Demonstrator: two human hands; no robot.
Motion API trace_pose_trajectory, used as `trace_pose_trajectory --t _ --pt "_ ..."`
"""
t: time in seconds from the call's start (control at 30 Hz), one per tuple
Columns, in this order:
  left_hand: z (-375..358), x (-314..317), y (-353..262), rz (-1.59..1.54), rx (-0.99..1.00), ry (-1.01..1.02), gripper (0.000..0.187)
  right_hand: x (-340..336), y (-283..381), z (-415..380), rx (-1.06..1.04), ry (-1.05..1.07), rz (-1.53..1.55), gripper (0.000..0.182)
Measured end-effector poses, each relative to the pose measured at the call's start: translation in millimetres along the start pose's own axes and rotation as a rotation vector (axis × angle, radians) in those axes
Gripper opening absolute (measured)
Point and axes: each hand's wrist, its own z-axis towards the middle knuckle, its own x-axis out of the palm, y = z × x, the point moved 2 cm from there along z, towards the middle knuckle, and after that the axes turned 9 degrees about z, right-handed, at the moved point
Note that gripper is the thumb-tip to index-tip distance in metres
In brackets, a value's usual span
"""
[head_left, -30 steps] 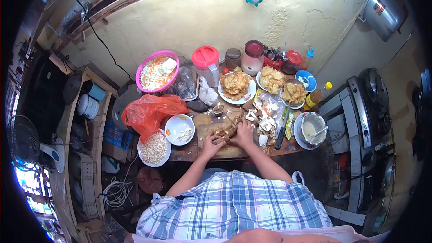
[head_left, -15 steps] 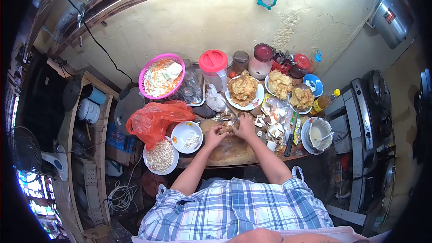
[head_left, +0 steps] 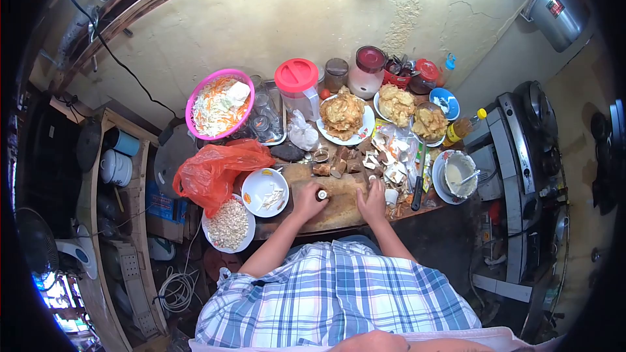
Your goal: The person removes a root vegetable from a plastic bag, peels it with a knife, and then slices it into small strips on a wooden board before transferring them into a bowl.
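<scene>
My left hand [head_left: 308,202] is closed around a short brown-skinned root piece, probably cassava; its pale round end [head_left: 322,194] shows beside the thumb. It rests over the left part of a worn wooden board [head_left: 336,212]. My right hand [head_left: 372,205] is at the board's right side, fingers curled around something dark and narrow that I cannot make out. Just beyond both hands lie several unpeeled brown root pieces [head_left: 338,162]. White-and-brown peelings [head_left: 394,171] are heaped beyond my right hand. Left of my left hand stands a white bowl [head_left: 253,190] with a few pale strips.
A bowl of small white cubes [head_left: 229,224] and a red plastic bag [head_left: 218,173] are at left. Fried food [head_left: 343,117] sits on plates at the back. A black-handled knife [head_left: 418,193] lies near the batter bowl [head_left: 461,175]. A stove [head_left: 531,156] stands at right.
My hands were close together over the board's far part. They have moved apart and nearer my body, the left with the root piece. The view has shifted slightly.
</scene>
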Motion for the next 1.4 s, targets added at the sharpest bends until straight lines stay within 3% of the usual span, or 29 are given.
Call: trace_pose_trajectory --t 0.17,0.37,0.47,0.53,0.67,0.73,0.93,1.4 --pt "-2 24 -25 0.003 0.075 0.113 0.025 -19 -23 -33 0.293 0.225 0.145 0.027" --pt "-11 40 -23 -0.02 -0.025 0.104 0.032 -21 -50 -44 0.295 0.427 0.07 0.026" --pt "-18 46 -20 0.024 -0.035 0.07 0.045 -22 -48 -40 0.289 0.528 0.055 0.029" --pt "-20 41 -25 0.065 -0.086 -0.027 0.057 -18 -50 -41 0.295 0.517 0.068 0.028" --pt "-21 33 -37 0.017 -0.11 -0.159 0.063 -25 -19 -32 0.282 0.519 0.05 0.031" --pt "-20 36 -34 -0.143 -0.149 -0.027 0.054 -17 -18 -35 0.27 0.515 0.055 0.032" --pt "-25 66 -7 -0.47 -0.26 0.012 0.031 -15 12 -44 0.236 0.483 -0.015 0.031" --pt "-25 58 -10 -0.303 -0.146 0.002 0.024 -4 27 -60 0.34 0.435 -0.141 0.026"
